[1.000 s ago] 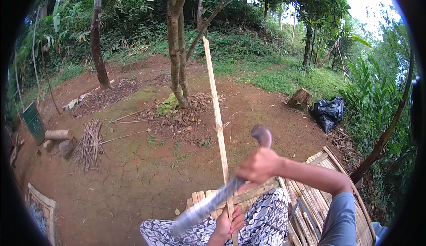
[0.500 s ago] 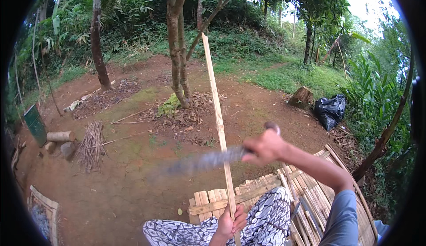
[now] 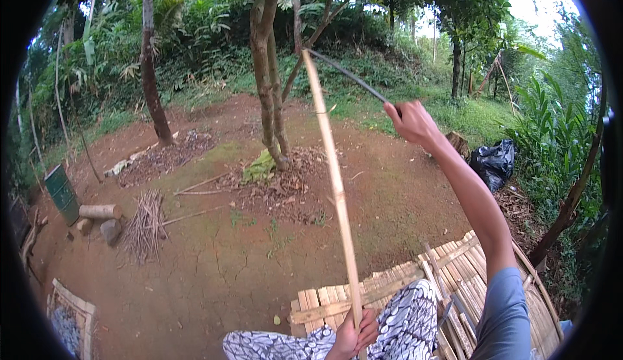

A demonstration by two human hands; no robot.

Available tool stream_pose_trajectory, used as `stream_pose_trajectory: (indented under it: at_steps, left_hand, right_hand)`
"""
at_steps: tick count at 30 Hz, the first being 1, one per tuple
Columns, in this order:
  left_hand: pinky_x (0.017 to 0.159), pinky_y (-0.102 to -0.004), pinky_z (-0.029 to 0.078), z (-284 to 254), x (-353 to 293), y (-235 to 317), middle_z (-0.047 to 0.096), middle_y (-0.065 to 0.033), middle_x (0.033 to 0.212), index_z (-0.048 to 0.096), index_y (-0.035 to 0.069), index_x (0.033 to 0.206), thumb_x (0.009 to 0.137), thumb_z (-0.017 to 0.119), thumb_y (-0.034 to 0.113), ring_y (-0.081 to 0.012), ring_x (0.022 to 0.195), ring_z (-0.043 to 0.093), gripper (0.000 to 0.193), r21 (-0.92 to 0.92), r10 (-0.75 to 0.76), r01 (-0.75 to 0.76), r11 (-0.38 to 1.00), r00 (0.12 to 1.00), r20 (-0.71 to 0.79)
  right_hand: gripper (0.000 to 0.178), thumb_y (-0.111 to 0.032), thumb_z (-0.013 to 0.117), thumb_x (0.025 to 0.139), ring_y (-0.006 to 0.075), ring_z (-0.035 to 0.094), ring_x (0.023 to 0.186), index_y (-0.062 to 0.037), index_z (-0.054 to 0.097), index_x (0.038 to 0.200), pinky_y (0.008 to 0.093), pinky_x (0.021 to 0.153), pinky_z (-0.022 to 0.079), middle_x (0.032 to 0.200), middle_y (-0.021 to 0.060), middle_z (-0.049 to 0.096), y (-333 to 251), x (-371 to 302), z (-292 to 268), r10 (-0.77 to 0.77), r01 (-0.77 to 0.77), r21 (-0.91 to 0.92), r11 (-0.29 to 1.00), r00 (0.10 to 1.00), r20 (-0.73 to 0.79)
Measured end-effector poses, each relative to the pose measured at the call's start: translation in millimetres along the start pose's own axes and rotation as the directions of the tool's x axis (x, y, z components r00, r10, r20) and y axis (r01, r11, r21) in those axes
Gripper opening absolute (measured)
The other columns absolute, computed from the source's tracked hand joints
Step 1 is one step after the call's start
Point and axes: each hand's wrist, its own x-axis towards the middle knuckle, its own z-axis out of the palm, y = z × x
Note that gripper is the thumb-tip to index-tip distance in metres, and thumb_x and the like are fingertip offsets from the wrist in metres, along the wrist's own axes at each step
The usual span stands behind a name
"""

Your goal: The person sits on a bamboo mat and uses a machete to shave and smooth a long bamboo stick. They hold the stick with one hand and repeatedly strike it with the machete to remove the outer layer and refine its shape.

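Note:
My left hand (image 3: 354, 339) is wrapped round the lower end of a long pale bamboo strip (image 3: 339, 194), just above my patterned trousers (image 3: 409, 308). The strip leans upright and away from me. Stretched out ahead and to the right, my right hand (image 3: 413, 124) is closed on the handle of a machete, its fingers covering most of the handle. The dark blade (image 3: 354, 78) slants up to the left, its far end meeting or overlapping the strip's top end; I cannot tell whether they touch. A small sliver stands out from the strip's upper part.
A bamboo slat platform (image 3: 467, 263) lies beneath me at lower right, with loose strips on it. Ahead stands a forked tree (image 3: 265, 81). A stick bundle (image 3: 147, 225), a log (image 3: 100, 211) and a green drum (image 3: 61, 194) are at left, a black plastic bag (image 3: 493, 163) at right.
My right hand has swung the machete up and forward, from across the strip's lower half to its top end. My left hand keeps its hold on the strip. The view has shifted slightly.

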Motion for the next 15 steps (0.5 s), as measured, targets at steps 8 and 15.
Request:
stream_pose_trajectory:
  at_steps: [8,15]
  left_hand:
    - [0.030,-0.0231,0.022,-19.4,7.0,3.0,0.027,0.0034,0.044,0.033,0.014,0.068,0.101,0.022,0.051,-0.0084,0.030,0.024,0.052,-0.007,0.046,-0.046,0.999,0.997,-0.067]
    - [0.030,-0.0234,0.021,-22.1,20.6,-3.4,0.027,0.0029,0.043,0.033,0.014,0.067,0.102,0.021,0.049,-0.0087,0.030,0.024,0.051,0.080,0.073,-0.061,0.995,0.984,-0.165]
  right_hand:
    - [0.056,-0.059,0.033,0.097,0.0078,0.036,0.038,-0.0120,0.058,0.078,0.0278,0.032,0.032,0.050,0.0001,0.043,-69.4,-126.7,27.4,-0.320,0.379,-0.066,0.923,0.852,0.414]
    - [0.059,-0.064,0.030,0.095,0.0127,0.048,0.040,-0.0130,0.054,0.077,0.0308,0.031,0.039,0.052,-0.0001,0.049,-99.8,-209.4,50.1,-0.886,0.920,0.124,0.373,0.313,0.341]
